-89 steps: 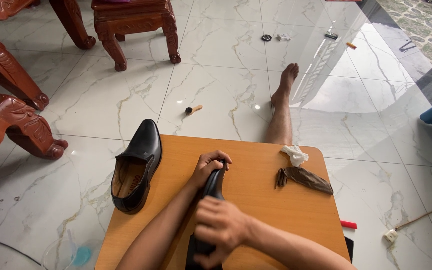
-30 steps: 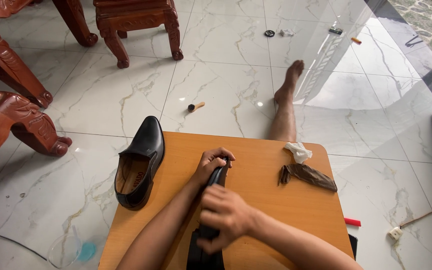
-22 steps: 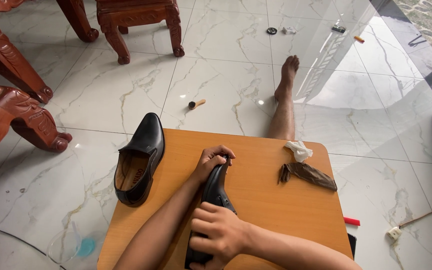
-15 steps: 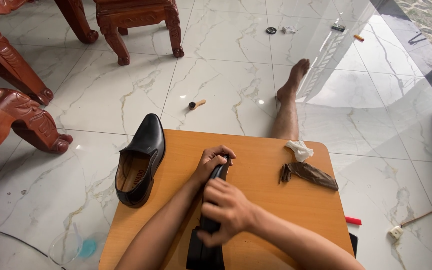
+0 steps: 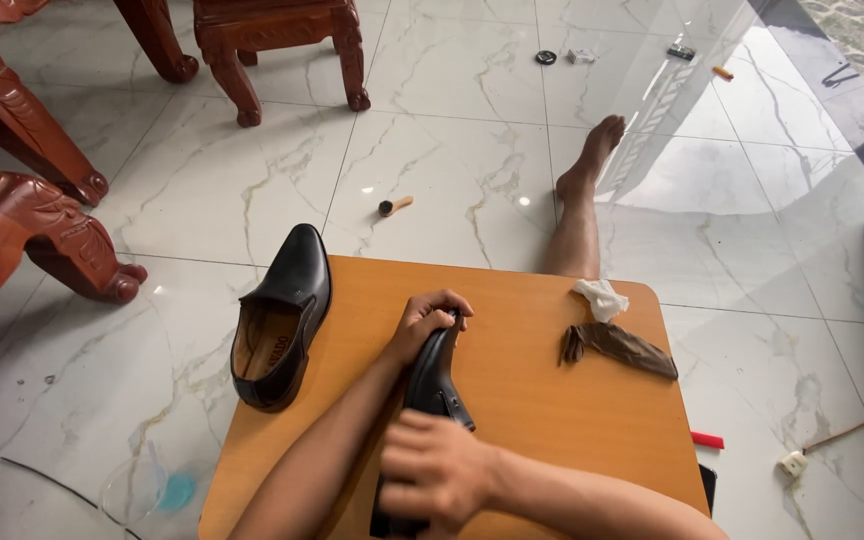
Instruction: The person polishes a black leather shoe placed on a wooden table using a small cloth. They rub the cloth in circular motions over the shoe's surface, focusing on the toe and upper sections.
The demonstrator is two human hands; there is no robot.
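Two hands on black shoe (image 5: 434, 375) — left hand (image 5: 430, 318) grip round toe, right hand (image 5: 434, 470) grip closed at heel.

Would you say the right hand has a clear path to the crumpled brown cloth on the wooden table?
Probably yes: bare tabletop lies between the right hand and the crumpled brown cloth, though that hand currently grips the black leather shoe.
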